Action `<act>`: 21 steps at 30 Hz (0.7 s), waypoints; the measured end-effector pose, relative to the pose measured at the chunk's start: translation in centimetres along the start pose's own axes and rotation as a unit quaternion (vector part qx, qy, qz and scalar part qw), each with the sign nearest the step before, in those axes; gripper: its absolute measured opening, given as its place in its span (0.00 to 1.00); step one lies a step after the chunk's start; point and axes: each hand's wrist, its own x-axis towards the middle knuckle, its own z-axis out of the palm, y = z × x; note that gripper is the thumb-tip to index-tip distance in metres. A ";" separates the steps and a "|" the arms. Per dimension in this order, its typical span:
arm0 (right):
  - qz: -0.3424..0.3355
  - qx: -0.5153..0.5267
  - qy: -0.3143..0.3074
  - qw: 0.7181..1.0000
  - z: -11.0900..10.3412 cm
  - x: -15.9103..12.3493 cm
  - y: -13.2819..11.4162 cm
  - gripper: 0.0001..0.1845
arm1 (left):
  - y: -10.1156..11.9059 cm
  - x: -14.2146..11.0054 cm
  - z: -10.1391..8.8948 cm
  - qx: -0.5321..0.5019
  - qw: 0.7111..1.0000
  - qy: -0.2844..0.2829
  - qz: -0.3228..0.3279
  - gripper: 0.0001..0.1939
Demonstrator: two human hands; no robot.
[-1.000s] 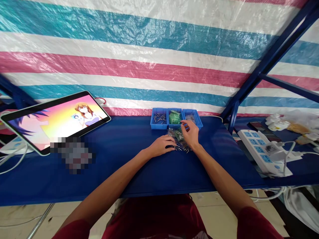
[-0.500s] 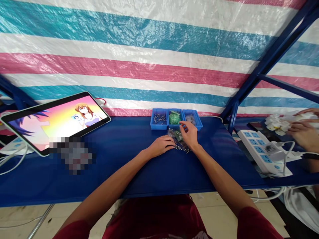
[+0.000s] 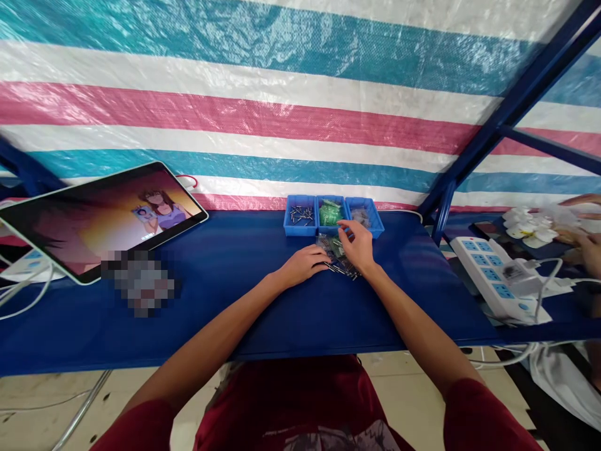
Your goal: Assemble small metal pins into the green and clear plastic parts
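Note:
A small heap of mixed parts (image 3: 339,258), thin metal pins and green pieces, lies on the blue table (image 3: 263,300). My left hand (image 3: 305,262) rests palm down at the heap's left edge, fingers curled and touching the pins. My right hand (image 3: 359,246) hovers over the heap's right side, fingers bent and pinched together near the green pieces; whether it holds one is hidden. Behind the heap stand three small blue bins: one with metal pins (image 3: 301,216), one with green pieces (image 3: 331,214), one with greyish parts (image 3: 362,217).
A tablet (image 3: 101,216) showing a cartoon leans at the left, cables beside it. A white power strip (image 3: 498,282) with plugs lies at the right. Another person's hands (image 3: 586,244) work over white parts at the far right. A striped tarp and a blue frame post (image 3: 441,213) stand behind.
The view has tilted down a little. My right hand has drawn slightly back from the bins toward the heap. The tablet picture has darkened. The other person's hands have come in at the right.

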 end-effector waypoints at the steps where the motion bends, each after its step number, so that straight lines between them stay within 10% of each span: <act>1: -0.001 0.000 -0.002 1.000 0.0 0.0 0.0 0.13 | -0.1 0.0 0.0 0.003 1.000 0.000 -0.002 0.13; 21: -0.033 -0.016 -0.061 0.997 0.2 1.7 -1.1 0.11 | 0.0 0.2 -0.2 -0.032 0.995 0.040 -0.086 0.10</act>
